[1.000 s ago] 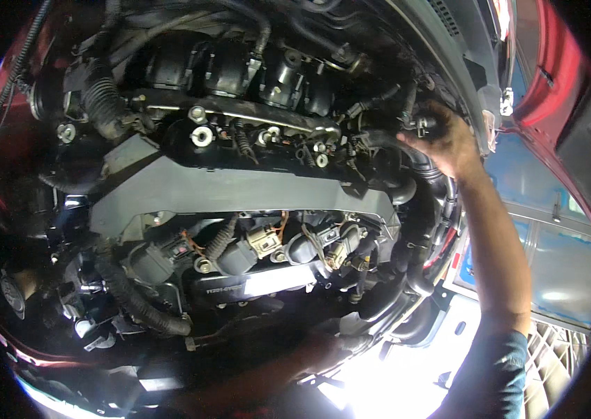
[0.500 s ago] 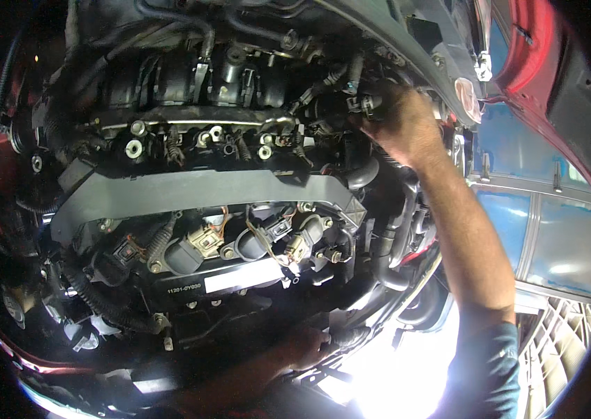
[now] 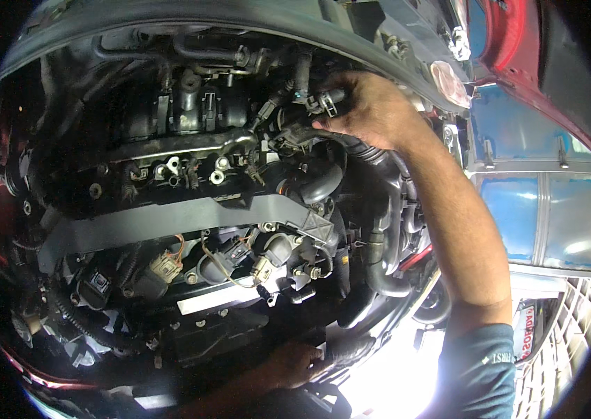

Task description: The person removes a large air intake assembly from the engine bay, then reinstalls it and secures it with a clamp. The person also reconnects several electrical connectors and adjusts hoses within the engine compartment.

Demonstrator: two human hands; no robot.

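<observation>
And at the engine bay (image 3: 170,26)'s far right corner, we've got a black hose (image 3: 336,96), dull and rounded, wearing a shiny metal clamp (image 3: 329,106)! Our right hand (image 3: 372,113) curls against it, fingertips hidden, grip impossible to tell; our left hand (image 3: 301,364), fingers bent near the front edge, is too shadowed to call.

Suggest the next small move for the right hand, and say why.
The right hand might raise its thumb to the pale clip on the short black hose and feel whether it sits firmly: the hand is close beside that clip, the thumb tip shows just below it, and the fingers' contact is hidden.
</observation>
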